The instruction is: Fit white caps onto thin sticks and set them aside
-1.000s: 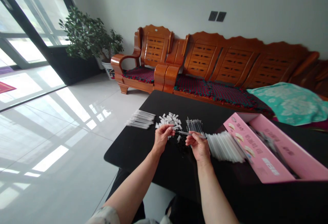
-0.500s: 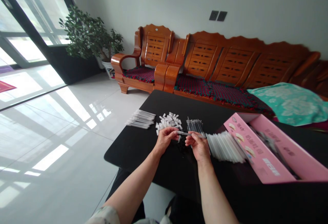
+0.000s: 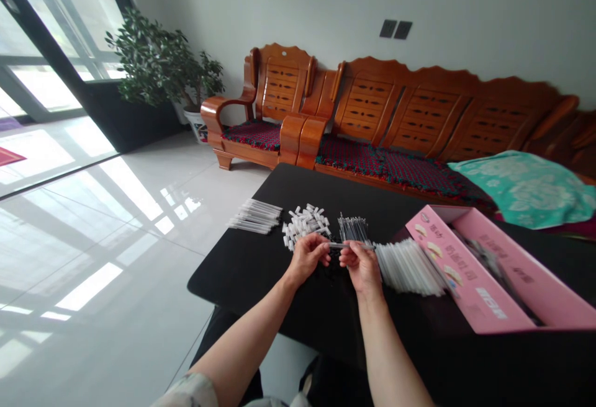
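A thin pen (image 3: pixel 338 245) lies level between my two hands above the black table. My left hand (image 3: pixel 308 257) pinches its left end, the fingertips hiding that tip. With thumb and fingers my right hand (image 3: pixel 362 265) is closed round the other end. Just beyond my left hand is a heap of white pen caps (image 3: pixel 305 221). Dark pen refills (image 3: pixel 354 228) lie side by side behind my right hand, and a row of clear white pen barrels (image 3: pixel 410 265) spreads to its right. Small black parts (image 3: pixel 328 268) lie under my hands, too blurred to make out.
Capped white pens (image 3: pixel 256 216) lie in a row at the table's left. A pink open box (image 3: pixel 459 270) stands on the right of the black table (image 3: pixel 242 270). Beyond are a wooden sofa (image 3: pixel 367 103), a turquoise cloth (image 3: pixel 526 187) and a potted plant (image 3: pixel 158 62).
My left hand has shifted right toward my right hand, so less of the pen shows between them. My right hand has hardly moved.
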Demonstrator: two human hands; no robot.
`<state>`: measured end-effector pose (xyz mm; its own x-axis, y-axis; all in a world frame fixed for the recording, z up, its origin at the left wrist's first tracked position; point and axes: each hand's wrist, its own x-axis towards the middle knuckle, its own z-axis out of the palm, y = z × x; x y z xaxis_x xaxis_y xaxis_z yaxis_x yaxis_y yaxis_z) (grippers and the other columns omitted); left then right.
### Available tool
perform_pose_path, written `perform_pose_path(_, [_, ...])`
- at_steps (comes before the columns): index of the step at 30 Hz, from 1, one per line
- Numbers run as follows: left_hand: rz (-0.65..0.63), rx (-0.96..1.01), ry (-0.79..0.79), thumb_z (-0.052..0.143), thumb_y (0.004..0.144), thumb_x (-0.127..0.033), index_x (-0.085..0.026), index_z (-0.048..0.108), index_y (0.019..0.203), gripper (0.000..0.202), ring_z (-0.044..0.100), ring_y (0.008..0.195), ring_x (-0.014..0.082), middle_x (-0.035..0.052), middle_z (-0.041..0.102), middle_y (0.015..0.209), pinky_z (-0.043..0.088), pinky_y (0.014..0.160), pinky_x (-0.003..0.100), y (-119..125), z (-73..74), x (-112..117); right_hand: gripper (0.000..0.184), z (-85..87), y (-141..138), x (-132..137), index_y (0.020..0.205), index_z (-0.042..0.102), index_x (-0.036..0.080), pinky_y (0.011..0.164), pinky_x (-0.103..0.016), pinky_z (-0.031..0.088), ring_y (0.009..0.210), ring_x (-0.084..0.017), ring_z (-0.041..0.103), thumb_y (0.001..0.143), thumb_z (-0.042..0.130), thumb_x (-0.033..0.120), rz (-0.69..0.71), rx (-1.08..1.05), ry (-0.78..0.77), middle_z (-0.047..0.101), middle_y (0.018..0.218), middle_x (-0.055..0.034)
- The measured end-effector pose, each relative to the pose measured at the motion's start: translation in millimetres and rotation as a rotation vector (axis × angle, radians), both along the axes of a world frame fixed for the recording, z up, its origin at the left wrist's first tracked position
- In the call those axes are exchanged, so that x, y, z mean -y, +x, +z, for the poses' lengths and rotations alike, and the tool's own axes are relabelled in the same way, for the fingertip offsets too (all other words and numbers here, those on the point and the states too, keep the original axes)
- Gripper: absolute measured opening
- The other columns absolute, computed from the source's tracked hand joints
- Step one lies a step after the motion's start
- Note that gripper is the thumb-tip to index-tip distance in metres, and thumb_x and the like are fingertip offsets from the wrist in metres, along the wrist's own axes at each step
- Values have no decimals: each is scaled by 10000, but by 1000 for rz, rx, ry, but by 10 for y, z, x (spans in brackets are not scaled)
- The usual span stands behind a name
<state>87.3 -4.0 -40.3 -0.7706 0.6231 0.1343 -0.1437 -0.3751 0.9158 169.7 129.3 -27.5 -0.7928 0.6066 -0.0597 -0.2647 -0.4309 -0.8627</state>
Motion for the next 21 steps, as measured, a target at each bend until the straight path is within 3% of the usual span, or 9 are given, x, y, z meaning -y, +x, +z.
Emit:
perform_pose_path(3, [7,-59,-25,704,793,-449,-116,634,856,346,591,462,116,10,630,571,510,465,225,59,34,-23,242,-26,10,-49,784,735,117,346,-191,527,404,-146,649,647,817,300,9,8,-60,709,561,-27])
perform_pose_path(11, [146,-461,-190,583,893,-349,-148,677,894,222,621,518,101,35,650,729,491,504,192,137,157,24,163,-80,12,-131,736,722,113,308,-146,461,345,-97,579,656,797,232,44,57,-172,659,498,-3])
perform_pose_path(14, [103,-434,-202,583,892,-363,-154,676,915,230,633,527,119,27,654,682,492,515,202,98,158,37,183,-68,15,-102,769,727,118,317,-146,469,368,-98,595,676,802,256,68,51,-172,679,532,-7])
perform_pose_path(17, [98,-379,-201,604,877,-381,-152,681,907,243,632,528,133,21,649,615,487,524,212,-16,173,86,293,-40,27,-68,938,728,119,348,-166,504,418,-114,634,740,775,330,126,13,-148,712,599,-18])
perform_pose_path(21, [316,-282,-174,641,840,-396,-149,693,937,270,636,553,143,21,655,614,505,571,233,-351,225,308,415,-14,61,-94,1093,687,125,368,-191,522,442,-130,653,769,748,378,94,-57,-116,724,624,-14])
